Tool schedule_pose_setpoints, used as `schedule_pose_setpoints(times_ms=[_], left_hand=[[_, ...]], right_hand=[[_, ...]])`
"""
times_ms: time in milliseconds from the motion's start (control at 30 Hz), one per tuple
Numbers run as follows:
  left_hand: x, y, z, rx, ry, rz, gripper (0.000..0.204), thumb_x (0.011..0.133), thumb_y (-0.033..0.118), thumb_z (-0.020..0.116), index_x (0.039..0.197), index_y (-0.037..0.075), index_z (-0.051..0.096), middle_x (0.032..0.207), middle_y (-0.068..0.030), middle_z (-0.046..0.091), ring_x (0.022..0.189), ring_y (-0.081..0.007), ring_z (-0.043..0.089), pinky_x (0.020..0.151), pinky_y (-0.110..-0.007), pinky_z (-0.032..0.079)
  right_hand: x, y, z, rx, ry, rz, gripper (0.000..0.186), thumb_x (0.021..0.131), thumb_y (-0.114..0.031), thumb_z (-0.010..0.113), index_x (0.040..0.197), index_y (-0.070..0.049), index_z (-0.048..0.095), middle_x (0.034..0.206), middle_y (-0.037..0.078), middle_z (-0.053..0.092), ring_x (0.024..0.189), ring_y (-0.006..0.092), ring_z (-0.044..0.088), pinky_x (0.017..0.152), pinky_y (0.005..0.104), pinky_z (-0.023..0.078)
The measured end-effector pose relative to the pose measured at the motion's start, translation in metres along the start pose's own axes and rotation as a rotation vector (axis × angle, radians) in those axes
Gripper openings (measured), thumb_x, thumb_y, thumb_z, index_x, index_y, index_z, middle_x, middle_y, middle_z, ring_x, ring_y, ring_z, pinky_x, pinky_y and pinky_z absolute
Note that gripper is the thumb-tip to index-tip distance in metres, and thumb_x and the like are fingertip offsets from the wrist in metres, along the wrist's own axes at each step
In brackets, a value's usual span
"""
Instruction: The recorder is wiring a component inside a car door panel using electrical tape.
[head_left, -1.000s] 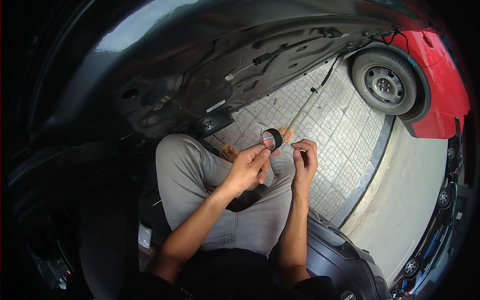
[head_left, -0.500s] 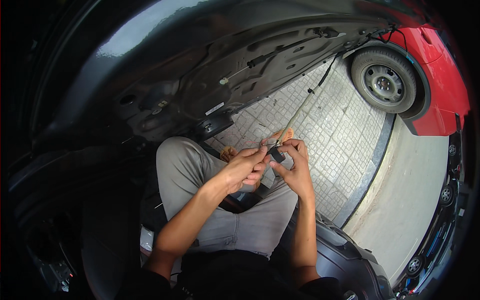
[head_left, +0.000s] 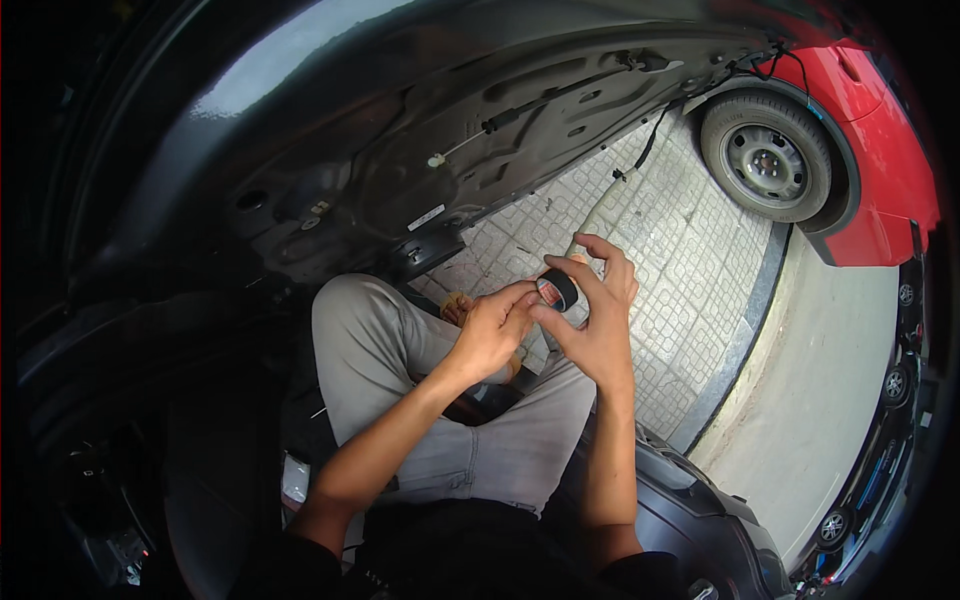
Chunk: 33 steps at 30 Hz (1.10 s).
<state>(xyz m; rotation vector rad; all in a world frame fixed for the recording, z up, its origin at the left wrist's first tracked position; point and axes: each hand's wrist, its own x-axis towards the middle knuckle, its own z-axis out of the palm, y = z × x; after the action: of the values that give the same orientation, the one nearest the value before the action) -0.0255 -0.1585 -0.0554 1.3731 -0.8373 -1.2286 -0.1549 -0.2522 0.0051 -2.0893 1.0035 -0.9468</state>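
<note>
My right hand holds a roll of black electrical tape between thumb and fingers, its reddish inner core facing me. Close beside it, my left hand is closed, fingertips pinched near the roll. A pale-sheathed wiring harness comes down from the upper right and passes behind my right hand toward the left fingertips. Its end is hidden by my hands, though it appears to sit in the left-hand pinch. Farther up, the harness turns black.
A dark car door with its bare inner metal exposed spans the top. My bent legs in grey trousers lie below my hands. Patterned paving stretches to a kerb. A red car's wheel stands at upper right, and parked cars line the road's far side.
My right hand has lifted slightly and turned the tape roll so its core shows, fingers spread more around it. My left hand has shifted slightly, and the thin wires seen earlier are now covered.
</note>
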Motion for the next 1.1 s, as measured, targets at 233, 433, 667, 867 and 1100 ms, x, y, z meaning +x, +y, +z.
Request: schedule_pose_setpoints(times_ms=[233,433,667,867,1100], left_hand=[[0.004,-0.001,-0.019,0.309,0.027,0.074,0.027,0.111,0.023,0.051,0.109,0.001,0.065,0.066,0.0021,0.049,0.056,-0.0079,0.047,0.054,-0.029,0.039],[0.000,0.014,-0.018,-0.844,-0.239,-0.651,0.028,0.115,0.032,0.047,0.109,0.008,0.061,0.066,0.0080,0.039,0.047,-0.0047,0.034,0.043,-0.021,0.027],[-0.007,0.024,-0.005,-0.978,-0.198,-0.461,0.035,0.115,0.032,0.047,0.124,0.002,0.062,0.063,0.0071,0.039,0.048,-0.0042,0.034,0.048,-0.022,0.033],[0.002,0.006,-0.005,-0.020,-0.189,-0.085,0.029,0.113,0.023,0.049,0.114,0.000,0.068,0.072,-0.0018,0.064,0.060,-0.0076,0.057,0.056,-0.027,0.043],[0.016,0.032,-0.016,0.322,-0.111,0.088,0.025,0.109,0.015,0.049,0.106,-0.005,0.065,0.092,-0.0145,0.074,0.083,-0.0245,0.071,0.072,-0.039,0.054]], right_hand=[[-0.019,0.020,-0.011,-0.205,-0.078,-0.005,0.034,0.064,-0.021,0.095,0.087,-0.006,0.075,0.117,0.006,0.064,0.115,0.0270,0.055,0.101,0.0412,0.036],[-0.043,0.061,0.019,-0.090,-0.098,0.139,0.032,0.068,-0.010,0.090,0.096,-0.005,0.075,0.122,0.007,0.059,0.115,0.0265,0.053,0.104,0.0427,0.037],[-0.048,0.084,0.058,0.654,-0.025,0.248,0.042,0.075,0.003,0.074,0.117,-0.001,0.071,0.132,0.013,0.055,0.128,0.0288,0.050,0.108,0.0388,0.044],[-0.015,0.028,0.003,0.207,0.129,0.075,0.025,0.085,-0.014,0.077,0.107,-0.003,0.075,0.125,0.011,0.062,0.120,0.0282,0.056,0.106,0.0429,0.040],[0.012,0.012,-0.015,-0.027,-0.197,0.022,0.023,0.078,-0.018,0.087,0.094,-0.005,0.077,0.114,0.005,0.059,0.115,0.0249,0.050,0.103,0.0385,0.033]])
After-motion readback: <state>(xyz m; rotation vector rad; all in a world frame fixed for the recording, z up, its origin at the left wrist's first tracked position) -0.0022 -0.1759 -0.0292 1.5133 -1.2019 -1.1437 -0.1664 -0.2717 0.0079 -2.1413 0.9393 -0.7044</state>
